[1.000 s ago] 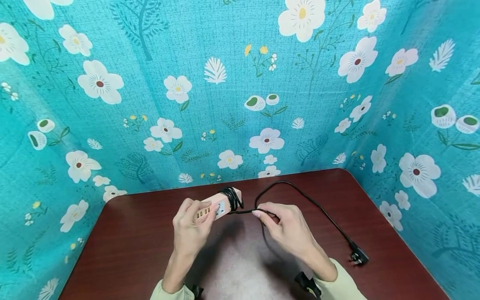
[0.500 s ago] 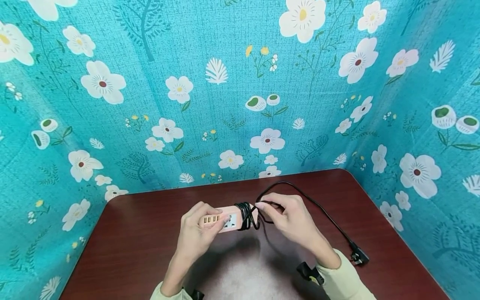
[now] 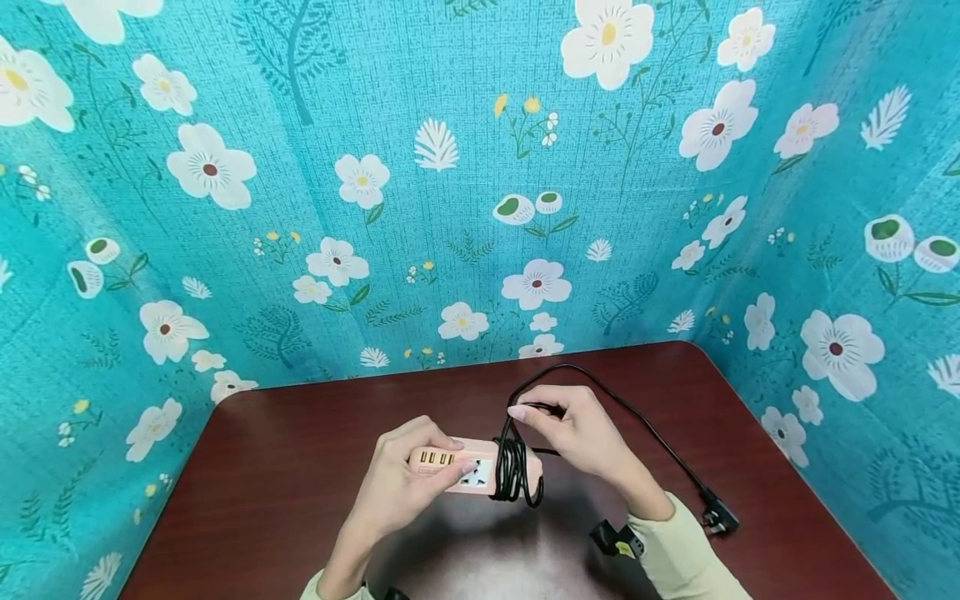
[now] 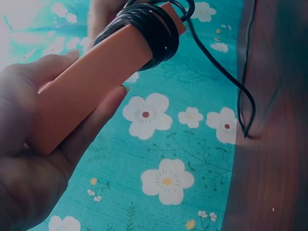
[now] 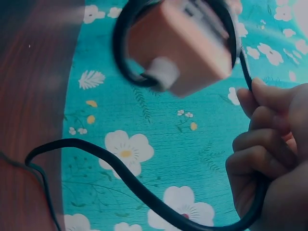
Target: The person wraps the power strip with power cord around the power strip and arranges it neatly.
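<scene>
A pink power strip [image 3: 468,467] with a socket and several USB ports is held up above the table. My left hand [image 3: 405,475] grips its left end, thumb on the face near the socket; the left wrist view shows the strip's plain side [image 4: 96,86]. Black cord [image 3: 512,471] is wound in several turns round its right end. Just right of those turns, my right hand [image 3: 585,429] pinches the cord between thumb and forefinger. In the right wrist view the cord [image 5: 130,185] also runs through that hand's curled fingers.
Loose cord [image 3: 652,425] runs across the dark red table [image 3: 277,467] to a black plug [image 3: 720,515] at the right. A turquoise flowered cloth [image 3: 450,208] hangs behind the table and along its sides.
The power strip and my left hand have moved right and slightly down, and the strip has turned level. My right hand has brought the cord up and across the strip's front.
</scene>
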`<state>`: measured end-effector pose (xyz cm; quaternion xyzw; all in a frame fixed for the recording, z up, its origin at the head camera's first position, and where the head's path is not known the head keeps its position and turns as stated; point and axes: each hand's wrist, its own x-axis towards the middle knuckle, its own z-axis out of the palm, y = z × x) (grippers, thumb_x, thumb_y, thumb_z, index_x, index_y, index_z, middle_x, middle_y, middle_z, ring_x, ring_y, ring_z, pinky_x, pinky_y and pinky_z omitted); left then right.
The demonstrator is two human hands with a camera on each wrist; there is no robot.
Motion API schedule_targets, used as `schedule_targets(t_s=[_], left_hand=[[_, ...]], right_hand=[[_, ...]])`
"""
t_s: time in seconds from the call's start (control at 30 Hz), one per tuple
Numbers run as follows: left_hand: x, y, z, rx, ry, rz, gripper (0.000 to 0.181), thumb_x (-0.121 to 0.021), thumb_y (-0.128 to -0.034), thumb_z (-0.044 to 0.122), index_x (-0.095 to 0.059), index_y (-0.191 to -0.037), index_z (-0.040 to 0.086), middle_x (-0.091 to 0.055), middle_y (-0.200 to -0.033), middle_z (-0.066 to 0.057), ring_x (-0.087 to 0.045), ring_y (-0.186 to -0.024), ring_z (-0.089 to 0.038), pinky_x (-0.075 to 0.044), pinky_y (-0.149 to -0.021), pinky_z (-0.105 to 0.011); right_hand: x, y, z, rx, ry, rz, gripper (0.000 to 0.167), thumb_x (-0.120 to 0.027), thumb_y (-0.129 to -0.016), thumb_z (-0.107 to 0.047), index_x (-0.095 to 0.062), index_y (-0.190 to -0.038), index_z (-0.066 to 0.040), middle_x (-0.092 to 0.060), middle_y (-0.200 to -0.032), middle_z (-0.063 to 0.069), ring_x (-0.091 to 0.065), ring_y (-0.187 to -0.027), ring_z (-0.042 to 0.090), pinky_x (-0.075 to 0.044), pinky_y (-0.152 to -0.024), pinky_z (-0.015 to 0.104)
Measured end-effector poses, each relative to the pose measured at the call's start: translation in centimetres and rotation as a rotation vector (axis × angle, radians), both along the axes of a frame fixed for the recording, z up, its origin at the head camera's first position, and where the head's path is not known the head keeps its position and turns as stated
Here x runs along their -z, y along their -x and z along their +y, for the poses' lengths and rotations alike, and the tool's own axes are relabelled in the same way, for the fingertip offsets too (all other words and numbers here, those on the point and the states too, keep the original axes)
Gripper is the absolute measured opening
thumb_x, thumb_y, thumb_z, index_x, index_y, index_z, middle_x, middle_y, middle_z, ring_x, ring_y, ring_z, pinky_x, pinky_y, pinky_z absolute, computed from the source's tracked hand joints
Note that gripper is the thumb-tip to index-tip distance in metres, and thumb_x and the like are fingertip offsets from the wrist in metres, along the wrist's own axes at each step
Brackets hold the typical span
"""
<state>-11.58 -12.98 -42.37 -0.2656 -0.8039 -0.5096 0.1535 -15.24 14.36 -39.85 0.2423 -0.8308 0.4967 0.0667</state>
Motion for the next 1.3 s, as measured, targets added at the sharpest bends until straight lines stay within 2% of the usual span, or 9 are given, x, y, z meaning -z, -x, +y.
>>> schedule_targets(t_s=[0.13, 0.27, 0.4, 0.5, 0.73, 0.8, 0.93, 1.03, 1.3], left_hand=[[-0.2, -0.1, -0.2, 0.055, -0.030, 0.003, 0.019, -0.090, -0.0843, 0.021, -0.072, -0.087, 0.024, -0.073, -0.089, 0.006, -0.063, -0.074, -0.005, -0.051, -0.053, -0.021], [-0.2, -0.1, -0.2, 0.127, -0.089, -0.023, 0.018, -0.090, -0.0838, 0.016, -0.073, -0.087, 0.022, -0.073, -0.088, 0.004, -0.065, -0.074, -0.008, -0.051, -0.051, -0.023], [-0.3, -0.2, -0.1, 0.198, -0.141, -0.038, 0.018, -0.090, -0.0827, 0.011, -0.075, -0.089, 0.019, -0.071, -0.086, 0.001, -0.066, -0.073, -0.009, -0.050, -0.049, -0.024], [-0.3, -0.4, 0.0, 0.239, -0.176, -0.023, 0.021, -0.090, -0.0807, 0.005, -0.075, -0.091, 0.016, -0.069, -0.083, -0.001, -0.065, -0.073, -0.010, -0.050, -0.049, -0.024], [-0.6, -0.8, 0.6, 0.322, -0.288, 0.033, 0.029, -0.089, -0.0746, -0.007, -0.075, -0.095, 0.007, -0.069, -0.083, -0.009, -0.066, -0.075, -0.016, -0.051, -0.048, -0.025], [-0.8, -0.9, 0.7, 0.334, -0.321, 0.041, 0.031, -0.088, -0.0733, -0.010, -0.075, -0.096, 0.006, -0.068, -0.083, -0.011, -0.066, -0.072, -0.016, -0.051, -0.047, -0.025], [-0.9, -0.8, 0.8, 0.351, -0.373, 0.053, 0.035, -0.086, -0.0712, -0.015, -0.075, -0.098, 0.004, -0.065, -0.081, -0.012, -0.063, -0.067, -0.016, -0.050, -0.044, -0.024], [-1.0, -0.9, 0.7, 0.361, -0.399, 0.068, 0.038, -0.085, -0.0705, -0.017, -0.075, -0.100, 0.005, -0.064, -0.080, -0.012, -0.062, -0.067, -0.016, -0.050, -0.044, -0.025], [-1.0, -1.0, 0.8, 0.337, -0.464, 0.108, 0.045, -0.082, -0.0683, -0.023, -0.077, -0.103, 0.005, -0.065, -0.084, -0.012, -0.064, -0.063, -0.016, -0.052, -0.044, -0.026]], right_hand=[[0.4, 0.5, 0.3, -0.045, 0.024, -0.057, 0.007, -0.074, -0.099, -0.026, -0.080, -0.098, -0.028, -0.069, -0.082, -0.004, -0.043, -0.059, 0.003, -0.040, -0.054, 0.023], [1.0, 0.9, 0.6, -0.131, 0.077, -0.101, 0.009, -0.073, -0.100, -0.021, -0.081, -0.098, -0.019, -0.070, -0.084, -0.003, -0.046, -0.065, 0.004, -0.043, -0.057, 0.025], [1.7, 1.3, 0.8, -0.228, 0.148, -0.162, 0.010, -0.070, -0.100, -0.015, -0.079, -0.098, -0.010, -0.061, -0.077, -0.008, -0.042, -0.066, 0.004, -0.041, -0.057, 0.027], [2.3, 1.5, 0.8, -0.299, 0.201, -0.203, 0.011, -0.069, -0.101, -0.012, -0.079, -0.098, -0.009, -0.053, -0.073, -0.011, -0.039, -0.064, 0.005, -0.038, -0.056, 0.027], [3.3, 1.7, 0.1, -0.589, 0.390, -0.230, 0.020, -0.055, -0.105, 0.001, -0.068, -0.090, 0.004, -0.040, -0.065, 0.009, -0.033, -0.056, 0.027, -0.030, -0.047, 0.042], [3.3, 1.6, -0.3, -0.658, 0.448, -0.246, 0.022, -0.052, -0.106, 0.000, -0.064, -0.090, 0.007, -0.038, -0.065, 0.011, -0.031, -0.055, 0.029, -0.027, -0.046, 0.042], [3.4, 1.5, -0.9, -0.711, 0.517, -0.286, 0.025, -0.052, -0.108, -0.005, -0.062, -0.090, 0.008, -0.036, -0.066, 0.010, -0.027, -0.055, 0.024, -0.023, -0.045, 0.037], [3.6, 1.4, -1.3, -0.715, 0.510, -0.284, 0.026, -0.051, -0.109, -0.006, -0.061, -0.088, 0.006, -0.036, -0.065, 0.007, -0.028, -0.054, 0.017, -0.024, -0.044, 0.032], [4.8, 1.2, -2.0, -0.700, 0.538, -0.280, 0.030, -0.052, -0.110, -0.015, -0.064, -0.092, 0.007, -0.056, -0.076, -0.013, -0.048, -0.065, 0.000, -0.036, -0.050, 0.031]])
